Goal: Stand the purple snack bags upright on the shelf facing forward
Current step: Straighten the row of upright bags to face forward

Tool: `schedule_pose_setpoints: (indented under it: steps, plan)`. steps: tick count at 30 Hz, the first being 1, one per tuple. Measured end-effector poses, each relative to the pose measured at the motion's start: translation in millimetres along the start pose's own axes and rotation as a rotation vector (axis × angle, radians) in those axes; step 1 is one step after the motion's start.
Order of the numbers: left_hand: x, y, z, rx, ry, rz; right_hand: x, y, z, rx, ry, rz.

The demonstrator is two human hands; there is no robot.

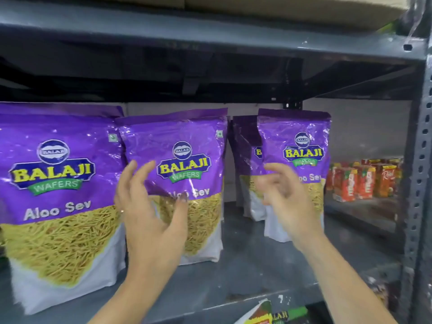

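Observation:
Several purple Balaji Aloo Sev bags stand upright on the grey shelf, labels forward. The left bag is nearest the front edge. The middle bag stands further back. The right bag stands in front of another purple bag behind it. My left hand hovers in front of the middle bag with fingers spread, thumb near its label. My right hand is blurred, fingers apart, in front of the right bag's lower half. Neither hand grips a bag.
An upper shelf board hangs low above the bag tops. A perforated grey upright post bounds the right side. Red juice cartons stand at the back right. Green and yellow packets show below the shelf's front edge.

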State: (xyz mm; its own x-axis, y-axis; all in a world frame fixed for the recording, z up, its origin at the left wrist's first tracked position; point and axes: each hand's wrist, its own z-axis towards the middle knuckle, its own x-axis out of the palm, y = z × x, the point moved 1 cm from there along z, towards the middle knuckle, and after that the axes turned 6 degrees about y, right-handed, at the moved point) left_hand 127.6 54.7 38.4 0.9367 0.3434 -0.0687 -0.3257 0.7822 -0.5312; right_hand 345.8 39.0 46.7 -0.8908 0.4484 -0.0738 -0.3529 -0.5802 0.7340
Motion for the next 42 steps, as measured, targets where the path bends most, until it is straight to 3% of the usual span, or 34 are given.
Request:
schedule_pose_setpoints:
  steps: [3,6,14,25,27,30,32,34,35,38,40,42]
  plan:
    - [-2.3,29.2,-0.9,-0.25,0.054,-0.275,50.5,-9.7,-3.2,0.187,0.477,-0.03]
    - [5.9,37.1,1.2,-0.367,0.137,-0.435,67.9,-25.1,3.3,0.246,0.617,0.002]
    - [20.0,41.0,8.4,-0.377,0.28,-0.428,55.5,-37.2,15.0,0.289,0.56,0.069]
    - [47.4,55.4,8.4,-0.347,0.289,-0.443,40.4,-46.4,19.0,0.346,0.529,0.084]
    - [39.1,49.5,5.5,-0.3,0.3,-0.352,40.4,-39.4,12.4,0.369,0.528,0.04]
    - [4.4,25.2,-9.6,-0.08,0.318,-0.035,35.9,-13.5,0.2,0.395,0.406,-0.081]
    - [-33.6,13.6,-17.5,0.065,0.22,0.06,34.8,6.0,-7.0,0.316,0.18,-0.198]
    - [-75.7,16.1,-22.3,0.122,-0.007,0.031,46.5,31.6,-17.3,0.123,-0.025,-0.19]
    - [-95.9,26.1,-21.8,0.118,-0.143,-0.011,60.9,42.3,-21.9,0.054,-0.037,-0.156]
    - [-137.5,65.4,-13.7,-0.015,-0.349,-0.157,121.9,57.9,-38.9,0.085,0.265,-0.085]
    - [-147.9,83.2,-3.8,-0.136,-0.368,-0.259,162.3,50.4,-43.1,0.149,0.51,-0.108]
    - [-148.6,94.5,4.0,-0.232,-0.294,-0.31,191.6,40.3,-45.3,0.231,0.646,-0.066]
